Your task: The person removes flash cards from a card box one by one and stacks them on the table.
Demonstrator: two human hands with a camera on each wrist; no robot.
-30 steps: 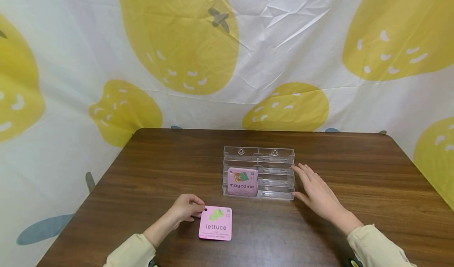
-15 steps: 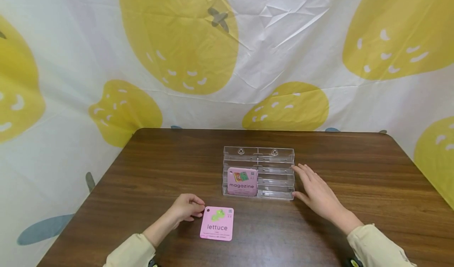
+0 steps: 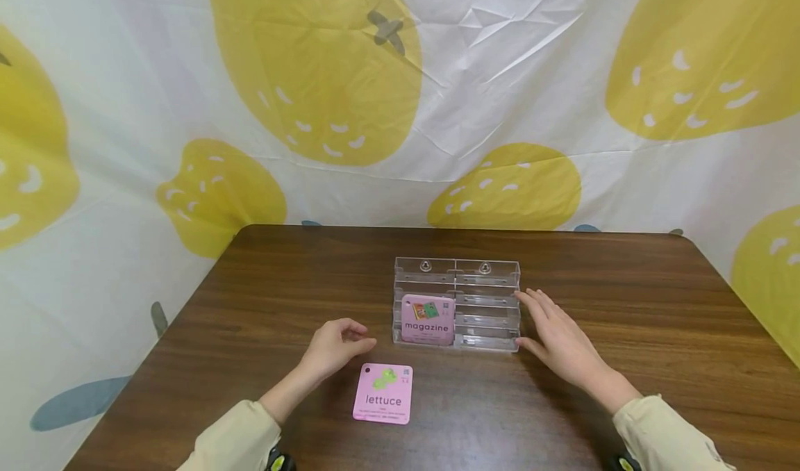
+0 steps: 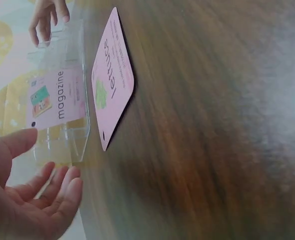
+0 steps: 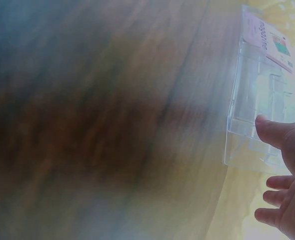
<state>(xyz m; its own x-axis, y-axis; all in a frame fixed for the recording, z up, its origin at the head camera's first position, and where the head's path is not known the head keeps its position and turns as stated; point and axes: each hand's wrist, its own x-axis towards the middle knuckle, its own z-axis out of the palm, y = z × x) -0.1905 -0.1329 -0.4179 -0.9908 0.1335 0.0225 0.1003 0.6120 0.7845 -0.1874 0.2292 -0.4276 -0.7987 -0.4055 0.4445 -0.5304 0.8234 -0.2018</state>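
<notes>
A clear tiered card rack (image 3: 487, 342) stands on the table, with a pink "magazine" card (image 3: 428, 320) in the front of its left column. Nearer the person lies a pink "lettuce" card (image 3: 383, 394), flat on the wood. My left hand (image 3: 334, 348) hovers just behind and left of that card, fingers loosely bent and holding nothing. In the left wrist view, space shows between its thumb and fingers (image 4: 62, 200). At the rack's right side, my right hand (image 3: 562, 339) touches the edge with thumb and fingertips, its fingers fairly straight.
The brown wooden table (image 3: 300, 269) has rounded far corners. A white cloth (image 3: 350, 193) with yellow lemon prints hangs behind it and along both sides. The rack's right column shows bare clear tiers.
My left hand has let go of the "lettuce" card and moved slightly up and right, away from it. The card shifted a little right before settling. My right hand stays at the rack.
</notes>
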